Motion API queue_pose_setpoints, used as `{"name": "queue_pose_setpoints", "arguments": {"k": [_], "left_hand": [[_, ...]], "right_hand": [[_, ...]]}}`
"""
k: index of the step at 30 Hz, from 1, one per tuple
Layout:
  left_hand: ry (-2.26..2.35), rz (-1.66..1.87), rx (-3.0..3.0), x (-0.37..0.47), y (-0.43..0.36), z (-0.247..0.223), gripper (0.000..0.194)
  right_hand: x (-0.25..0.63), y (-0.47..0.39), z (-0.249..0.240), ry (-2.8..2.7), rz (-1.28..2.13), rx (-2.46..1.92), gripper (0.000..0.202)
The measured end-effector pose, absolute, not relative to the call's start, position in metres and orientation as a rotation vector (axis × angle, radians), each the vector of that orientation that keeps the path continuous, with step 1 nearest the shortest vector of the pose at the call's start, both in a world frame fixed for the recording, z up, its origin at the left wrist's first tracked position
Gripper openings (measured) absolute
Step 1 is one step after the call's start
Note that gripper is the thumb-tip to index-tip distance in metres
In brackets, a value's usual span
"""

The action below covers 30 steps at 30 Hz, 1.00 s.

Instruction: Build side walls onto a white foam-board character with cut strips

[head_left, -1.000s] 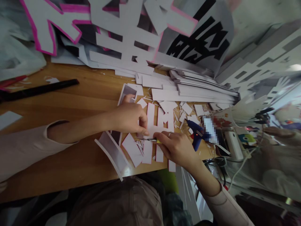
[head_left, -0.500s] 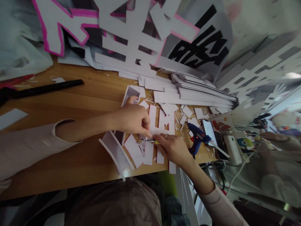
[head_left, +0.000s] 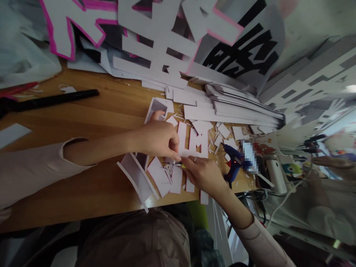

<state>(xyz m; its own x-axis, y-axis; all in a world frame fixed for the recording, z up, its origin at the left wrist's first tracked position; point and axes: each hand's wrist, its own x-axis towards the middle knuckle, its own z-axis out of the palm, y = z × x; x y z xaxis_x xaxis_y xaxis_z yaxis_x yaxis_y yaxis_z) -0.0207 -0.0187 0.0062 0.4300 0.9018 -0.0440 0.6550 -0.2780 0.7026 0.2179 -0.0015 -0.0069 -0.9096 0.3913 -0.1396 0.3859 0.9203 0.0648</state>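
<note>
My left hand (head_left: 160,139) is closed, its fingers curled over a white foam board piece with raised side walls (head_left: 157,105). Its thumb and fingertips press down close to my right fingertips. In my right hand (head_left: 207,174) is a slim craft knife (head_left: 183,165) with a yellow part, its thin tip pointing left beneath my left thumb. Under and beside the hands lies a flat white cut-out with red edges (head_left: 204,148). A bent white strip (head_left: 136,178) stands left of loose white offcuts (head_left: 160,178). My palms hide part of the work.
A blue glue gun (head_left: 233,163) with a lit red light stands right of my right hand. Stacked white strips (head_left: 236,105) and large pink-edged cut-outs (head_left: 152,37) stand behind. A long black object (head_left: 58,99) lies left on the wooden table (head_left: 111,193). Scraps are scattered about.
The camera view has shifted slightly. Both hands stay at nearly the same spot, with the knife still held between my right fingertips.
</note>
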Motion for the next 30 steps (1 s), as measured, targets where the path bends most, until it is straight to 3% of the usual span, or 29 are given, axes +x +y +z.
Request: {"name": "queue_pose_setpoints", "arguments": {"k": [23, 30], "left_hand": [[1.313, 0.500, 2.019, -0.021, -0.021, 0.008, 0.019], [1.315, 0.522, 2.020, -0.020, -0.019, 0.001, 0.019]], "right_hand": [[0.203, -0.008, 0.014, 2.648, 0.100, 0.656, 0.011], [0.204, -0.006, 0.015, 2.586, 0.070, 0.613, 0.020]]}}
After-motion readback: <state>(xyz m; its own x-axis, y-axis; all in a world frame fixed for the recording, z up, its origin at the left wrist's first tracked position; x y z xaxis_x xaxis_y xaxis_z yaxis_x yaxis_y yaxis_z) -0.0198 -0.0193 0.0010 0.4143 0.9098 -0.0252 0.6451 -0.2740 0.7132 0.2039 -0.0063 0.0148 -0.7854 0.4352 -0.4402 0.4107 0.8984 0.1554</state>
